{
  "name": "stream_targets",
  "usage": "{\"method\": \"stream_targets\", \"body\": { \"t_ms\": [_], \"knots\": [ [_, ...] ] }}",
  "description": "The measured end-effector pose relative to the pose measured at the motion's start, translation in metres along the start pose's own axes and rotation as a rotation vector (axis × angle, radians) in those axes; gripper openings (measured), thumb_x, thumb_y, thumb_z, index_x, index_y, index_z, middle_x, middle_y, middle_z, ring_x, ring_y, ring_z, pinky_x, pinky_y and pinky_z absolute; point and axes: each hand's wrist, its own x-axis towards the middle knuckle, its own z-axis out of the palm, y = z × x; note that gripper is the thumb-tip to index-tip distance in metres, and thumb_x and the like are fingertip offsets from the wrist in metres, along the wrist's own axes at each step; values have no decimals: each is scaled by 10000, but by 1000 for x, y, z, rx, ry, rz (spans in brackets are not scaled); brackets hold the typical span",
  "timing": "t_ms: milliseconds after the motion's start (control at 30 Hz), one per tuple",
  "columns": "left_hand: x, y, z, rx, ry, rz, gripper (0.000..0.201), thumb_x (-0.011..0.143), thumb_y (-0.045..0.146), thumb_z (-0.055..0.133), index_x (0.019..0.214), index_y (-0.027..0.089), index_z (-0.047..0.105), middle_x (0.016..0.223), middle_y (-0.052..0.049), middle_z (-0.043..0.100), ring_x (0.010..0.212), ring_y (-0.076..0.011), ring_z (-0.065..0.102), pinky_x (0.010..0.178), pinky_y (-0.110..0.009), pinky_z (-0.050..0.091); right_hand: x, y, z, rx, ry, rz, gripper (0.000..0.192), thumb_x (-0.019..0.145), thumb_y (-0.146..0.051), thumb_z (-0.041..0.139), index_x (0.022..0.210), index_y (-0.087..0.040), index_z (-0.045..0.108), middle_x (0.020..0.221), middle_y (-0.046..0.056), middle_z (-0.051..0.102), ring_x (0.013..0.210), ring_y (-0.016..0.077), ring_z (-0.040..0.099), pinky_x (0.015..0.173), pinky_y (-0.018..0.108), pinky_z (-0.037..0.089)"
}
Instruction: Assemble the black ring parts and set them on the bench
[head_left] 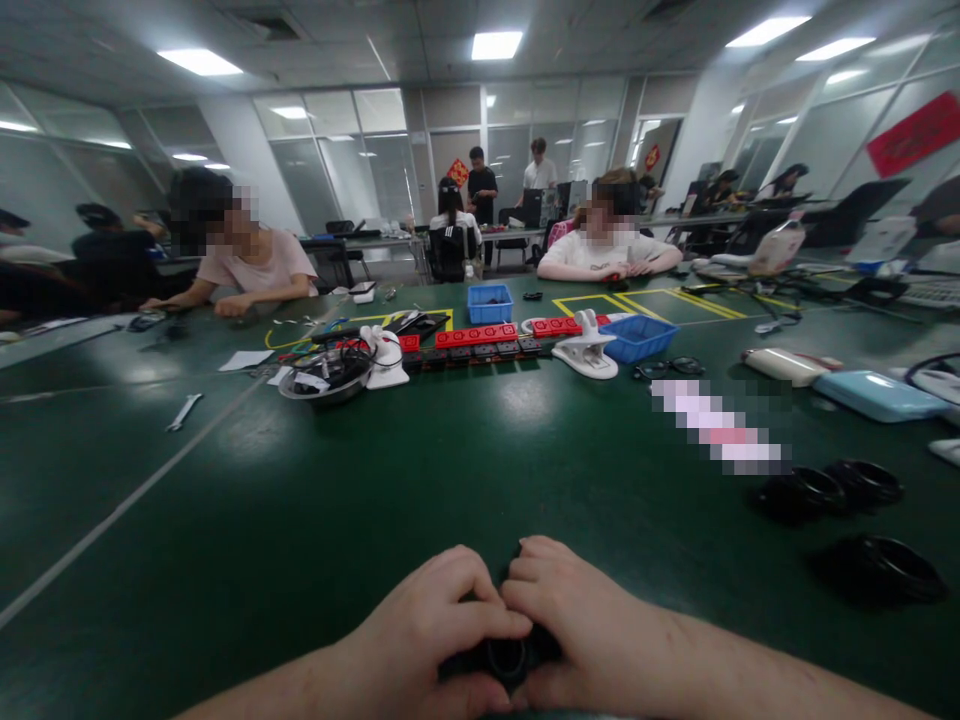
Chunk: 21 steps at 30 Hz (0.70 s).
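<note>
Office, green table (480, 470). Near edge: left hand (435, 630) and right hand (577, 625) pressed together, both pinching one black ring (506, 660). Three more black rings (862, 485) at right. Two blue bins (489, 303) far. Two people seated opposite.

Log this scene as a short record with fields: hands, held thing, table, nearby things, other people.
left hand: left hand closed over a small black round part, grip shut
right hand: right hand closed over the same part, fingers meeting the left hand's
table: green table with pale lines
to the right: black rings, apart from the hands
middle of table: red blocks, blue bins, white clamp, wrench
other people: two people seated across the table, more people further back
</note>
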Motion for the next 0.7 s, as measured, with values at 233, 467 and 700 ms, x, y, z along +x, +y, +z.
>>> {"method": "stream_targets", "body": {
  "t_ms": [233,467,700],
  "knots": [
    [-6,-10,15,39,60,-52,463,819,614,464,1059,218,457,978,-66,509,886,-213,498,773,-335,434,1,-1,-1,-11,-30,22,357,621,-405,726,872,-187,594,794,4,592,759,165,501,721,302,342],
    [-2,-4,-5,-53,29,135,347,913,375,402,1217,209,420,1047,-94,527,963,-215,514,837,-337,435,0,-2,-4,2,-38,37,372,624,-425,726,881,-192,592,810,9,593,785,177,507,728,310,346],
    [4,8,-11,-95,-18,50,278,850,87,474,1084,212,558,964,-65,626,848,-169,572,766,-285,455,0,0,0,-9,-5,20,339,632,-461,706,782,-187,574,758,-8,572,750,158,501,710,295,352]
  ]
}}
